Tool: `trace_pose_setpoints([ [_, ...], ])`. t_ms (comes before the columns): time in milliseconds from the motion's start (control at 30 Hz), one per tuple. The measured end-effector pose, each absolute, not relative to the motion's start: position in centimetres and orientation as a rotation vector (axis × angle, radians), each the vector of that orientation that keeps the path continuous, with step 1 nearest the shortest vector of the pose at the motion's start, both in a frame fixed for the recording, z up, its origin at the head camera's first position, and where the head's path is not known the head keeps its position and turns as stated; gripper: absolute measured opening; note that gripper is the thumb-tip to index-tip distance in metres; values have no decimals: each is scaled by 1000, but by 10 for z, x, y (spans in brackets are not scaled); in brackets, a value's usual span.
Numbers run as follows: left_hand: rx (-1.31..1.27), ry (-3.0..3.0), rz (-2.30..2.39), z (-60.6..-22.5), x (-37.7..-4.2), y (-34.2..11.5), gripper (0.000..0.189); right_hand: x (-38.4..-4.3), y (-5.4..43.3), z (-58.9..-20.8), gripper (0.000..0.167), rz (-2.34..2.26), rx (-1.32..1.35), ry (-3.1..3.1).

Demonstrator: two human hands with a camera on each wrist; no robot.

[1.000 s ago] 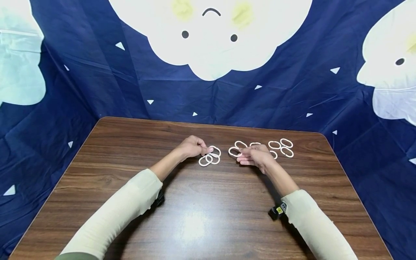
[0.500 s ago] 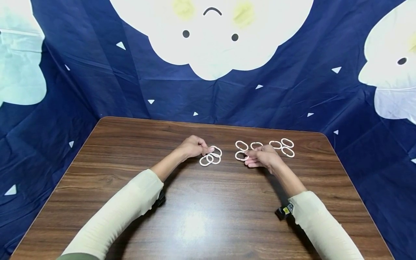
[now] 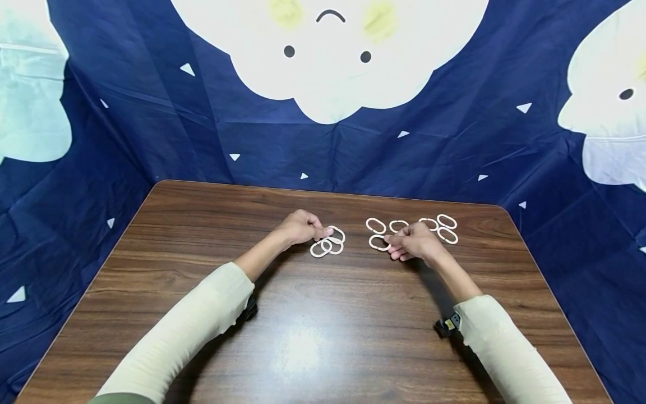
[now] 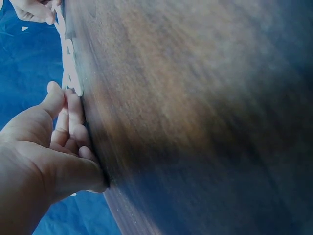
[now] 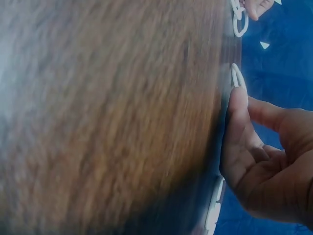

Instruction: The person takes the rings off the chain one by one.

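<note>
My left hand [image 3: 301,227] pinches a white oval plastic link [image 3: 344,236] between thumb and fingers, at the link's left end. That link overlaps others in a small cluster; a lower link [image 3: 313,253] of the cluster lies to its lower left. In the left wrist view the white links [image 4: 73,73] reach out beyond the fingertips, seen edge-on. My right hand [image 3: 416,242] holds a separate oval link [image 3: 370,242] by its right end, thumb and fingers together. The right wrist view shows this link [image 5: 235,73] sticking out past the fingertips, close to the tabletop.
Loose white links lie near the right hand: one link [image 3: 373,219] behind the held one, another [image 3: 398,221] to its right, several farther right, including a right-hand link [image 3: 456,241]. The brown wooden table [image 3: 227,336] ends at a blue cloud-print cloth [image 3: 272,146].
My right hand has moved to the right with its link, away from the left cluster, and settled beside the loose links. The left hand has stayed nearly still.
</note>
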State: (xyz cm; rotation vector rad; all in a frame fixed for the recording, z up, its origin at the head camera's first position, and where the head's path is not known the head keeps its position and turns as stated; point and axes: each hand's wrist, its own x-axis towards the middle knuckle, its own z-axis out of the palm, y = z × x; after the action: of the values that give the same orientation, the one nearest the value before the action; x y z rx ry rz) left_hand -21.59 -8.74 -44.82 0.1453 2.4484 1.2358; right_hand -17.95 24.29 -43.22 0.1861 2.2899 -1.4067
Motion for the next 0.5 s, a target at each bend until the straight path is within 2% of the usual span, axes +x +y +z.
trace_pose_setpoints([
  [333, 170, 2431, 1259, -448, -215, -88, 37, -182, 249, -434, 24, -1275, 183, 2387],
  [500, 182, 2391, 1289, -449, -217, -90, 25, -181, 252, -433, 24, -1253, 176, 2407],
])
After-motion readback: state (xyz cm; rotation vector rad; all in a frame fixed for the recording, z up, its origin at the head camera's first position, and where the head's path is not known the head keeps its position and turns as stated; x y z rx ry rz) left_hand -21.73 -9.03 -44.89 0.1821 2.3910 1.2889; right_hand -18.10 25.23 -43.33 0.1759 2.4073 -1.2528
